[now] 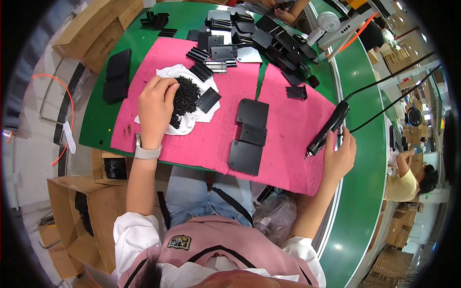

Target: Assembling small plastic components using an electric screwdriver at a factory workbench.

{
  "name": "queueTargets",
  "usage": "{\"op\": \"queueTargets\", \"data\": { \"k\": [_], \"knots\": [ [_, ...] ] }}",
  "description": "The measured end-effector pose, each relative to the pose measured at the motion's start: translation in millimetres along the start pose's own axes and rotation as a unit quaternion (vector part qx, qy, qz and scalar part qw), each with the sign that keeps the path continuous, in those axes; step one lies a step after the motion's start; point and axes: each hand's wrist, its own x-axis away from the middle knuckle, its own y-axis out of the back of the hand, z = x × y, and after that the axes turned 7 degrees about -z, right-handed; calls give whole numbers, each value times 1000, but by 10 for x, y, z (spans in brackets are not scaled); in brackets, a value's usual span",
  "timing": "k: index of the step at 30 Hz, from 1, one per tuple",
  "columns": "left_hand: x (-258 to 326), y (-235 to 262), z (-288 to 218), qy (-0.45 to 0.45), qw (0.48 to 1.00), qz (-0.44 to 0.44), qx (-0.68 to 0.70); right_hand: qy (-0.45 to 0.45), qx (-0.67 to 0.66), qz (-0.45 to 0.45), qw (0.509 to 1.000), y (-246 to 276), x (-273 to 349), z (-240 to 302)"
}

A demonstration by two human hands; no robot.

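Observation:
My left hand [157, 103] is closed, its thumb and fingertips pinched together at the left edge of a pile of small black screws [185, 98]. Whatever the fingertips hold is too small to make out. The screws lie on a white cloth [197, 122], with a small black plate [208, 99] beside them. In the middle of the pink mat rests a black part [249, 137] with two wide plates joined by a narrower middle piece. My right hand [340, 156] is open, thumb and fingers apart, just beside a black corded electric screwdriver [330, 127] whose tip points toward me.
Black plates and brackets [278, 45] are heaped at the far side of the pink mat [192, 153]. Two black plates [116, 77] lie on the green table at left. A small bracket [297, 92] sits at right. Beyond are a white fan [328, 21] and another person's hands [287, 13].

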Motion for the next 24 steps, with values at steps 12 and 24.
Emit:
{"op": "queueTargets", "data": {
  "k": [12,24],
  "knots": [
    [90,54,-93,140,981,10,137,-249,-151,155,944,-661,-113,-282],
    [458,-135,-884,455,533,262,663,-101,-876,147,449,274,-658,1122]
  ]
}}
